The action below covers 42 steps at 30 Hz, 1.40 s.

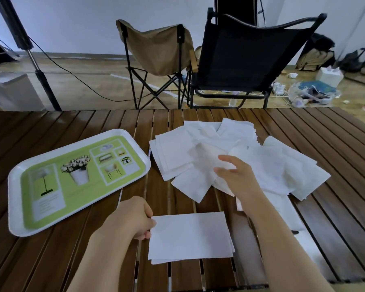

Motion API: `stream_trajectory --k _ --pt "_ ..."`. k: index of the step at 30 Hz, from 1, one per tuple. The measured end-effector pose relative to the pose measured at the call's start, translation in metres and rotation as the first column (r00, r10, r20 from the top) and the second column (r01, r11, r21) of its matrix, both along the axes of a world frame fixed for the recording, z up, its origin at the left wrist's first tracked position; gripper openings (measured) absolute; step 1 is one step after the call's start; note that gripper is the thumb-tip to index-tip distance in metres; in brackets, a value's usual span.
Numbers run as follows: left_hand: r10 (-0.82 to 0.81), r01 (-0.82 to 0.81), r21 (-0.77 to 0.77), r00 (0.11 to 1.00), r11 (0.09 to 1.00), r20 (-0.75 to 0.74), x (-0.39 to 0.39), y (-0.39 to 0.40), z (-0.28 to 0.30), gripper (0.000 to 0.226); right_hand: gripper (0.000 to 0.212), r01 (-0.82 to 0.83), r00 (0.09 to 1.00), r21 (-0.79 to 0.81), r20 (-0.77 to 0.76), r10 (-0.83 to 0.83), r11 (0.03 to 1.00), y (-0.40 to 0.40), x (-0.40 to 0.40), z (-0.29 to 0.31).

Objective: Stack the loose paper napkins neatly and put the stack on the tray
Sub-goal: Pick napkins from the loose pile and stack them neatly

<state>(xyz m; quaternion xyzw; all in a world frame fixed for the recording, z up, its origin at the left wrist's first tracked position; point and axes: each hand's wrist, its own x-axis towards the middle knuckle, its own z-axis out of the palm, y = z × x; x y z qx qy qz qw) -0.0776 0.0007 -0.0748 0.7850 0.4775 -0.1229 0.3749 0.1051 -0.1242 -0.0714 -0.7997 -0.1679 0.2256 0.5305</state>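
While the left hand [135, 218] pinches the stack [190, 237], the right hand [236, 175] grasps a loose napkin [204, 159].

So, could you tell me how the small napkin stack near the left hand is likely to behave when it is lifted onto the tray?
The small stack is thin paper, so it will probably sag if held by one edge. Its lower sheets already peek out unevenly, so the layers may slide apart. It looks very light; the left hand at its edge likely steadies it.

On the table [51, 260], the tray [15, 180] lies at left, the loose napkins [272, 165] spread at centre right, a small stack [190, 237] below them. Two chairs [240, 60] stand behind, at upper centre.
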Motion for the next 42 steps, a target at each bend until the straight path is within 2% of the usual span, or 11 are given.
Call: stream_trajectory --k 3,7,11,13,17,21,27,29,32,36,42 --pt "0.04 -0.04 -0.015 0.999 0.999 0.003 0.0 0.001 -0.001 0.019 0.035 -0.043 0.999 0.007 -0.032 0.043 0.999 -0.002 0.0 0.0" --pt "-0.03 0.032 0.094 0.999 0.995 -0.019 0.002 0.004 0.001 0.024 0.027 0.011 0.996 0.016 0.091 -0.012 1.0 -0.007 -0.002 0.004" --pt "-0.043 0.025 0.15 0.992 0.988 0.117 0.003 0.004 0.009 0.023 0.016 0.125 0.949 0.129 0.273 -0.157 0.984 -0.024 -0.002 0.033" --pt "-0.075 0.043 0.156 0.975 0.987 0.21 0.003 -0.001 0.014 0.023 0.016 0.164 0.932 0.19 0.293 -0.215 0.968 -0.038 -0.009 0.049" --pt "-0.13 0.098 0.1 0.909 0.99 0.396 0.002 -0.017 0.03 0.032 0.014 0.23 0.945 0.354 0.141 -0.295 0.907 -0.064 -0.031 0.065" --pt "-0.131 0.174 -0.017 0.799 0.985 0.586 0.002 -0.036 0.046 0.057 0.018 0.146 0.989 0.433 -0.035 -0.146 0.89 -0.073 -0.042 0.071" --pt "-0.076 0.141 -0.019 0.64 0.99 0.764 -0.001 -0.033 0.062 0.053 0.022 -0.159 0.962 0.063 0.234 0.14 0.985 -0.063 -0.053 0.078" --pt "-0.068 0.193 -0.074 0.638 0.978 0.767 -0.002 -0.034 0.065 0.053 0.021 -0.196 0.943 -0.021 0.27 0.194 0.98 -0.056 -0.056 0.076" --pt "-0.073 0.225 -0.114 0.684 0.968 0.726 -0.001 -0.04 0.066 0.05 0.02 -0.219 0.928 -0.038 0.302 0.22 0.975 -0.047 -0.058 0.071" --pt "-0.147 0.168 0.03 0.749 0.985 0.647 -0.002 -0.038 0.057 0.008 0.017 -0.254 0.923 -0.051 0.285 0.258 0.966 -0.041 -0.059 0.07" --pt "-0.116 0.091 0.072 0.77 0.993 0.628 -0.009 -0.031 0.056 0.013 0.022 -0.361 0.926 -0.192 0.04 0.375 0.913 -0.055 -0.05 0.075"
